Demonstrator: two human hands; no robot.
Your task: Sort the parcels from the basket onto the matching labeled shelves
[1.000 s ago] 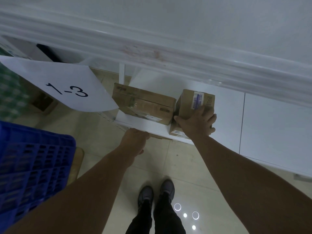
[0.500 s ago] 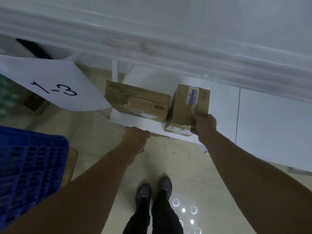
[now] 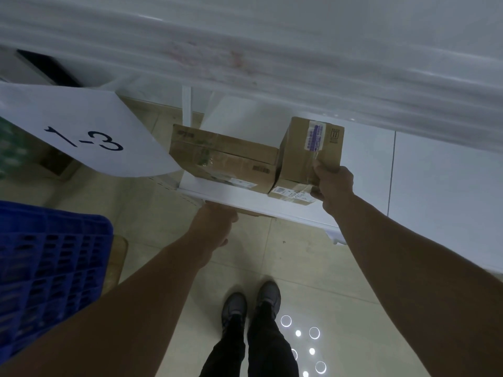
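Two brown cardboard parcels stand on a white shelf [image 3: 364, 170]. The small upright parcel [image 3: 302, 156] with a blue-printed label sits at the shelf's front edge, and my right hand [image 3: 332, 186] grips its near right corner. A longer flat parcel [image 3: 223, 161] lies just left of it, touching it. My left hand [image 3: 215, 227] is below the shelf's front edge, fingers curled round something brown under the shelf lip that is mostly hidden. A paper sign reading "1-3" [image 3: 81, 137] hangs at the left. The blue plastic basket [image 3: 46, 273] is at the lower left.
An upper white shelf edge [image 3: 272, 58] runs across the top of the view, close to my head. Beige tiled floor [image 3: 299, 268] and my two dark shoes are below. More boxes show dimly at the far left behind the sign.
My right hand slid from the top of the small parcel to its near right corner. The parcel now stands more upright and further back on the shelf. My left hand stayed put.
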